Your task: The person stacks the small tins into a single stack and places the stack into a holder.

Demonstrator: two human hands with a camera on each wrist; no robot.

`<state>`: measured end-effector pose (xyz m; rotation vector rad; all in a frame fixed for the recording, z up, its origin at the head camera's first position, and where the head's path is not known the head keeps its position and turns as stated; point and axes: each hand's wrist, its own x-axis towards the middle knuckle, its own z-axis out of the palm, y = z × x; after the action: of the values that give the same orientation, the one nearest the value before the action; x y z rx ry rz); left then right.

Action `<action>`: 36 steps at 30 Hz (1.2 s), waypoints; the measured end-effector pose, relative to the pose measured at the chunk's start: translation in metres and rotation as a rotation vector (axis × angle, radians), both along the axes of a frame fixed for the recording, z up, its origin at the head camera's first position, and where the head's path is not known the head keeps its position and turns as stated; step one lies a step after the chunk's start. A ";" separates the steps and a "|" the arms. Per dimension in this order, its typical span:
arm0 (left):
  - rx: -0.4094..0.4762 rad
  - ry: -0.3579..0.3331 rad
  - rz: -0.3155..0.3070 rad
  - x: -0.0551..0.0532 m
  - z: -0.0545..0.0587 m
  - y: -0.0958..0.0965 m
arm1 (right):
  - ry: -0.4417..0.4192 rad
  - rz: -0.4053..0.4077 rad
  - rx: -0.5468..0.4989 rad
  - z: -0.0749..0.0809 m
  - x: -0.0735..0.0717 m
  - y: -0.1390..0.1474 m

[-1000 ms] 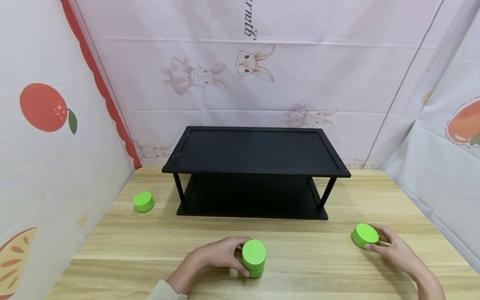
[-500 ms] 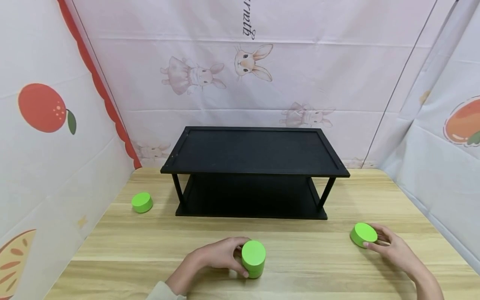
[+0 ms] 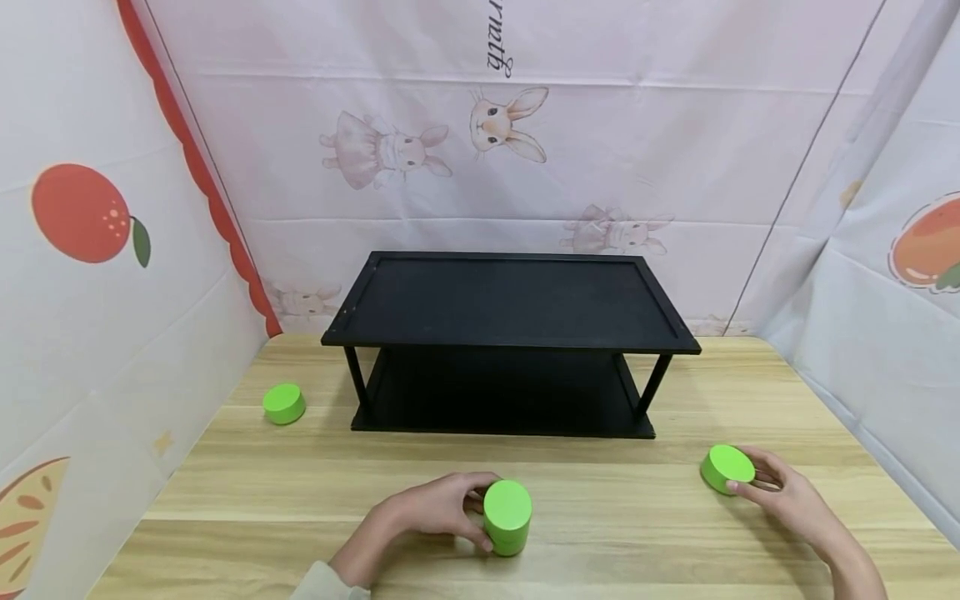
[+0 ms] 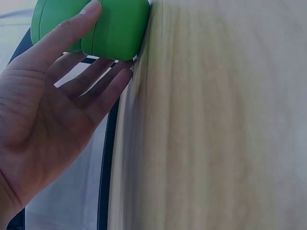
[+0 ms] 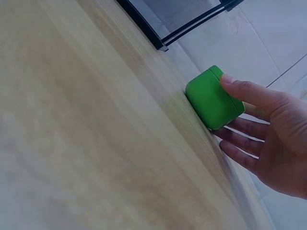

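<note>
Two small round green lidded containers stand stacked on the table front centre, the upper container over the lower container. From the left, my left hand grips the stack between thumb and fingers. In the left wrist view the thumb lies across the side near the seam where the two meet. At the right, my right hand pinches another green container, which rests on the table. The right wrist view shows the thumb on the lid edge of that container and fingers on its far side.
A black two-tier shelf stands at the back of the wooden table. Another green container sits left of the shelf. Printed cloth walls enclose the back and both sides.
The upper container on the left stack has settled into line with the lower one, which stuck out slightly before. Both hands stay almost in place, and the right container has barely moved.
</note>
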<state>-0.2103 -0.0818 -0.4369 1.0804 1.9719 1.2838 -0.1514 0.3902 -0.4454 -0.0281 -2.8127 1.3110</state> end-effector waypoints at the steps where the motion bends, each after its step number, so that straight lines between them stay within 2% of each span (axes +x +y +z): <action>1: 0.003 -0.007 0.001 0.000 0.000 0.000 | 0.003 0.001 -0.001 0.000 0.000 0.000; 9: 0.021 -0.058 0.006 -0.002 0.000 -0.001 | 0.015 -0.013 0.010 0.001 0.001 -0.001; 16: 0.040 -0.115 0.027 0.000 -0.003 -0.003 | -0.001 -0.023 0.014 -0.004 0.002 0.000; 27: 0.059 -0.121 0.065 0.001 -0.003 -0.005 | 0.018 -0.017 0.022 -0.003 0.000 0.001; 36: 0.067 -0.124 0.062 0.002 -0.003 -0.005 | 0.046 -0.012 0.039 -0.002 -0.001 0.000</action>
<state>-0.2087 -0.0872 -0.4400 0.9534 1.8952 1.4241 -0.1527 0.3905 -0.4477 -0.0136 -2.7938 1.2379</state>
